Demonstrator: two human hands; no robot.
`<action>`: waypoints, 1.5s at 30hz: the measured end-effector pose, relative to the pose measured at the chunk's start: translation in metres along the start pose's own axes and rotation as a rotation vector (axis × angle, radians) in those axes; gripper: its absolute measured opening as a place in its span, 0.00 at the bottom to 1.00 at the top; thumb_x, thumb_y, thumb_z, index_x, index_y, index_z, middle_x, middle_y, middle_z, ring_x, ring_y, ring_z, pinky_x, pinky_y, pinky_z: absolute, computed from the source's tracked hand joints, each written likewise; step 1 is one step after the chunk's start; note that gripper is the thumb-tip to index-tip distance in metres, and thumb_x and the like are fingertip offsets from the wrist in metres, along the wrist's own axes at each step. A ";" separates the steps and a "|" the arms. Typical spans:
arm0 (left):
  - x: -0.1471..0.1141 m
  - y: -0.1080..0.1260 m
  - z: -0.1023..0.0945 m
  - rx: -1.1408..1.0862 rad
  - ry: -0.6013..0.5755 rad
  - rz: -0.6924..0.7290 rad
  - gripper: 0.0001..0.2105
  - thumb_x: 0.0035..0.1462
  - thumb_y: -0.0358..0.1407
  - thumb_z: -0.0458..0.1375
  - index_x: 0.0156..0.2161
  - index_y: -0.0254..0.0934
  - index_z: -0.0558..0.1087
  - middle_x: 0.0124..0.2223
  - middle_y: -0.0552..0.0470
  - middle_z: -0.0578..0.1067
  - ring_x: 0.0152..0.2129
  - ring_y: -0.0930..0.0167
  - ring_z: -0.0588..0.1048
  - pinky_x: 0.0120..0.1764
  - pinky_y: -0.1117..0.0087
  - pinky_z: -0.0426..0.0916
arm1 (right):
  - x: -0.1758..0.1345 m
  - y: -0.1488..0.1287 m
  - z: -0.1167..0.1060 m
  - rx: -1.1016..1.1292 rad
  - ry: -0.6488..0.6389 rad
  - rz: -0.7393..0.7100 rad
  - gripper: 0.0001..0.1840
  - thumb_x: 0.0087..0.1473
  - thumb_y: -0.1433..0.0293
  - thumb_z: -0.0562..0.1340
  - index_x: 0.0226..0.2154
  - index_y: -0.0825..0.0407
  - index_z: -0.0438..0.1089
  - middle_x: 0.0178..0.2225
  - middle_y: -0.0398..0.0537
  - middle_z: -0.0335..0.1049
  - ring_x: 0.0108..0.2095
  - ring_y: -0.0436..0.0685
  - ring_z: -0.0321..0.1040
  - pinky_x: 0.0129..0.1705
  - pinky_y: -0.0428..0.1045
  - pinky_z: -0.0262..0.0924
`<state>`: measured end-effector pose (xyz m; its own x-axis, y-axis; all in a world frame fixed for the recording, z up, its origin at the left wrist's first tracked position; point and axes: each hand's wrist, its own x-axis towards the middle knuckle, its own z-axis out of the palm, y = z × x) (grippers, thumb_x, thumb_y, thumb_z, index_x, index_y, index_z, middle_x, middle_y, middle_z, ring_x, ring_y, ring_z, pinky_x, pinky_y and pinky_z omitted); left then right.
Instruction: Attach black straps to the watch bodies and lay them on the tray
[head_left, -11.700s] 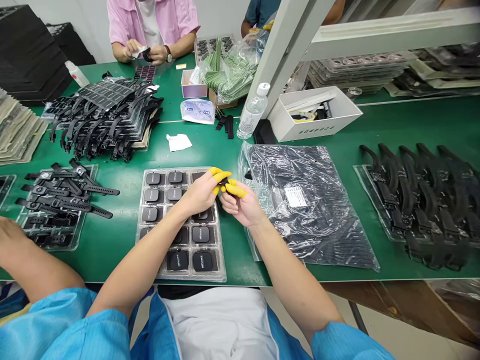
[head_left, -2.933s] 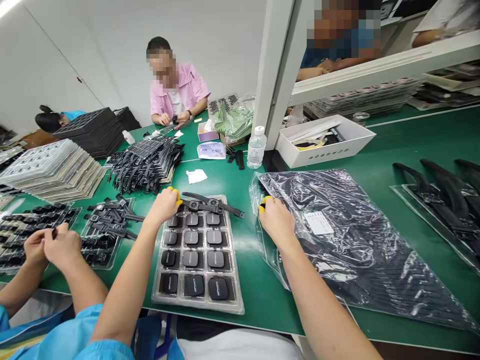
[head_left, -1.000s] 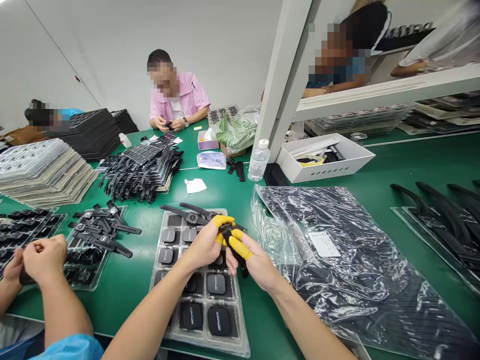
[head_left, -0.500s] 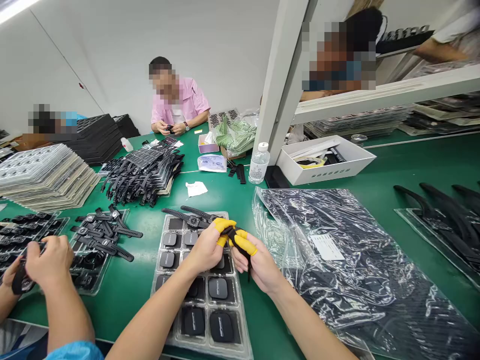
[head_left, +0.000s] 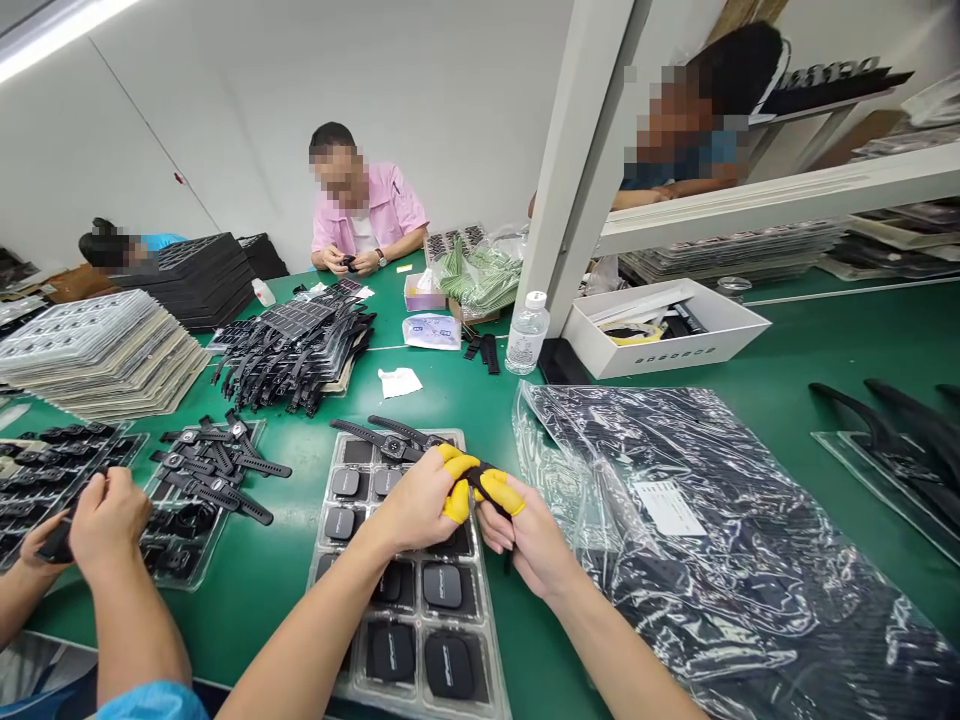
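Note:
My left hand [head_left: 424, 500] and my right hand [head_left: 521, 530], both with yellow finger covers, pinch a black watch strap [head_left: 476, 474] between them. Fingers hide most of it, so whether a watch body is attached cannot be seen. Both hands are above the right part of a clear plastic tray [head_left: 491, 640]. Square black watch-shaped pieces with pale lettering, such as one black piece [head_left: 442, 585], sit in its pockets. Across the tray's far end lie smartwatches with black straps [head_left: 391, 444], just beyond my left hand.
Right of the tray lies a plastic-wrapped dark stack [head_left: 720, 560]. A water bottle [head_left: 528, 334] and a white box [head_left: 675, 340] stand behind it. At left, a co-worker's hands [head_left: 109, 520] work near a watch pile [head_left: 214, 460]. A person in pink [head_left: 367, 215] sits opposite.
My hands have turned the strap a little, and its dangling end shows less below my right hand. The whole view has shifted slightly. The neighbour's hands have also moved slightly.

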<state>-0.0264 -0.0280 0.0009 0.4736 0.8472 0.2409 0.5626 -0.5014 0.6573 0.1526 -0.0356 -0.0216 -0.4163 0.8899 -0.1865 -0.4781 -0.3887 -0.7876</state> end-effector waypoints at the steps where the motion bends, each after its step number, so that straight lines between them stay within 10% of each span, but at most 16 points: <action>1: 0.000 0.000 0.000 -0.003 -0.009 -0.003 0.19 0.70 0.34 0.50 0.63 0.38 0.71 0.55 0.39 0.74 0.54 0.59 0.74 0.60 0.54 0.72 | 0.000 0.000 0.000 -0.019 -0.004 0.002 0.28 0.54 0.44 0.71 0.28 0.48 0.63 0.13 0.29 0.48 0.15 0.45 0.40 0.19 0.44 0.45; 9: -0.002 -0.003 0.002 -0.261 0.108 -0.122 0.20 0.69 0.39 0.57 0.64 0.41 0.69 0.58 0.42 0.77 0.55 0.61 0.76 0.60 0.56 0.71 | 0.000 -0.006 0.000 -0.044 -0.018 -0.032 0.27 0.55 0.44 0.70 0.30 0.48 0.64 0.16 0.33 0.56 0.17 0.47 0.48 0.22 0.46 0.53; 15: 0.005 0.003 0.011 -0.624 0.348 -0.261 0.14 0.61 0.46 0.66 0.43 0.38 0.76 0.41 0.48 0.80 0.34 0.67 0.79 0.39 0.66 0.77 | 0.000 -0.009 -0.001 -0.128 -0.085 0.080 0.31 0.54 0.40 0.68 0.29 0.49 0.63 0.20 0.33 0.58 0.16 0.44 0.47 0.18 0.45 0.50; 22: 0.012 -0.011 -0.010 -0.812 0.894 -0.449 0.21 0.58 0.51 0.67 0.46 0.38 0.69 0.36 0.50 0.82 0.25 0.72 0.79 0.26 0.74 0.73 | 0.005 -0.019 -0.016 -0.353 -0.143 0.222 0.26 0.57 0.45 0.68 0.31 0.50 0.67 0.19 0.32 0.58 0.15 0.43 0.44 0.17 0.43 0.45; 27: 0.008 -0.009 0.005 -0.591 0.527 -0.461 0.14 0.62 0.39 0.62 0.52 0.39 0.74 0.48 0.46 0.84 0.23 0.73 0.76 0.26 0.71 0.75 | 0.008 -0.018 -0.017 -0.290 0.008 -0.021 0.25 0.56 0.46 0.70 0.34 0.49 0.65 0.24 0.36 0.67 0.17 0.45 0.56 0.21 0.45 0.56; 31: 0.001 -0.007 0.021 -0.267 0.272 -0.158 0.24 0.59 0.25 0.55 0.58 0.42 0.77 0.57 0.46 0.80 0.54 0.62 0.79 0.59 0.57 0.75 | 0.002 -0.010 -0.007 -0.235 -0.106 0.047 0.26 0.56 0.45 0.69 0.33 0.50 0.66 0.21 0.35 0.64 0.16 0.45 0.52 0.20 0.44 0.51; 34: -0.002 -0.010 0.021 -0.172 0.174 -0.016 0.29 0.56 0.21 0.51 0.60 0.42 0.76 0.59 0.45 0.78 0.58 0.63 0.76 0.62 0.57 0.72 | 0.000 -0.007 -0.002 -0.209 -0.141 0.094 0.26 0.55 0.45 0.70 0.31 0.50 0.66 0.18 0.35 0.62 0.16 0.45 0.50 0.19 0.44 0.48; 45: -0.001 -0.010 0.013 -0.144 0.282 -0.025 0.21 0.68 0.25 0.50 0.60 0.41 0.73 0.57 0.43 0.78 0.54 0.64 0.78 0.57 0.61 0.74 | 0.002 -0.013 -0.003 -0.006 -0.074 0.080 0.26 0.52 0.49 0.73 0.32 0.49 0.64 0.17 0.31 0.57 0.16 0.43 0.45 0.19 0.43 0.41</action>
<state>-0.0233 -0.0266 -0.0153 0.2428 0.8846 0.3982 0.4604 -0.4664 0.7553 0.1601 -0.0279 -0.0136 -0.5092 0.8358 -0.2052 -0.4363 -0.4563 -0.7755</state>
